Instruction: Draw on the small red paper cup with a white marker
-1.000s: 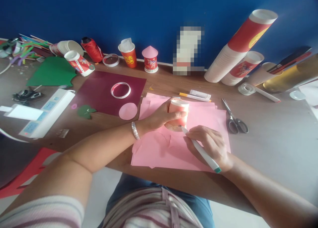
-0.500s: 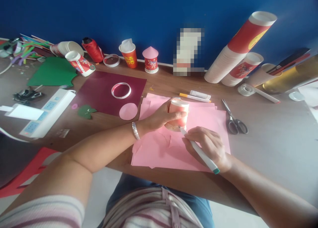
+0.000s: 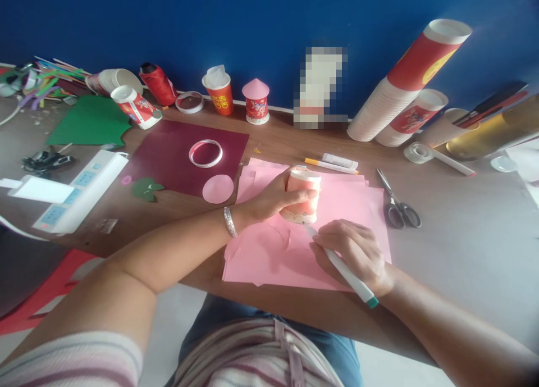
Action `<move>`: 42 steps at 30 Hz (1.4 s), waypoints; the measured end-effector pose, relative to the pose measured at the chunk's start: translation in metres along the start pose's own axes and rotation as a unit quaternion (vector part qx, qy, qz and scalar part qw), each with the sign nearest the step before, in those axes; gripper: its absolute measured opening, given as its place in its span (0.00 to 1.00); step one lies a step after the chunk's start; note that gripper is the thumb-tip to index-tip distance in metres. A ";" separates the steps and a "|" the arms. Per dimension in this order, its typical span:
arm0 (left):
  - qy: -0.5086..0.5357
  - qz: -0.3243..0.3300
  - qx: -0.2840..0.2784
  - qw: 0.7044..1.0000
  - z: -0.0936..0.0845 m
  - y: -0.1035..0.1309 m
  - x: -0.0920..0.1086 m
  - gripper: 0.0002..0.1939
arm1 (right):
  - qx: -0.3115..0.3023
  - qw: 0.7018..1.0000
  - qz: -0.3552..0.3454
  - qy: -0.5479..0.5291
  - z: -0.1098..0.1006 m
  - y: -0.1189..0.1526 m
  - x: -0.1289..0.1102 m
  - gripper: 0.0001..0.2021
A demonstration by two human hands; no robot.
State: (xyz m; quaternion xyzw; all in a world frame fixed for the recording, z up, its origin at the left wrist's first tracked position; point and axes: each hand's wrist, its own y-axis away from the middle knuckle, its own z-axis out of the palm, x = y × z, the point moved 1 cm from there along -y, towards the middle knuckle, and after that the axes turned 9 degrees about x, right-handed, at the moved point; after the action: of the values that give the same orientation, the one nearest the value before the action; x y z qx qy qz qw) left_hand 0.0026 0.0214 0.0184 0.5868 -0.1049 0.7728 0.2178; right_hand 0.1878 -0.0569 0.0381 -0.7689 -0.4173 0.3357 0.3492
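My left hand is wrapped round a red and white paper cup, held above a stack of pink paper sheets. In my right hand is a white marker with a green end, gripped like a pen. Its tip is at the lower rim of the cup; whether it touches cannot be told. Behind the cup lie an orange and white marker and a white tube. Scissors rest right of the sheets, and a pink disc lies to the left.
Maroon paper bears a white ring. A cup with a pink cone stands near the wall. Stacked cups lean at the back right, beside tape. A power strip lies left.
The marker tip has shifted slightly down along the bottom of the cup, and my right hand has moved a little down and right with it. My left hand keeps its hold.
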 end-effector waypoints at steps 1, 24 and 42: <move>-0.002 -0.001 0.000 1.000 0.000 0.000 0.001 0.21 | 0.001 1.000 -0.002 0.002 0.000 0.000 0.000 0.10; -0.002 -0.006 0.018 1.000 0.000 0.000 -0.001 0.24 | -0.007 1.000 0.010 0.013 0.003 0.000 0.003 0.10; 0.006 -0.007 -0.004 1.000 0.003 -0.001 0.002 0.22 | -0.004 1.000 0.003 0.004 0.002 -0.002 0.001 0.09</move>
State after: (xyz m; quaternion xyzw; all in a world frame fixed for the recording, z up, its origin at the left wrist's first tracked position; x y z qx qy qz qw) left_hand 0.0047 0.0213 0.0207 0.5817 -0.1022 0.7745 0.2266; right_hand 0.1857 -0.0551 0.0387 -0.7728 -0.4151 0.3316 0.3471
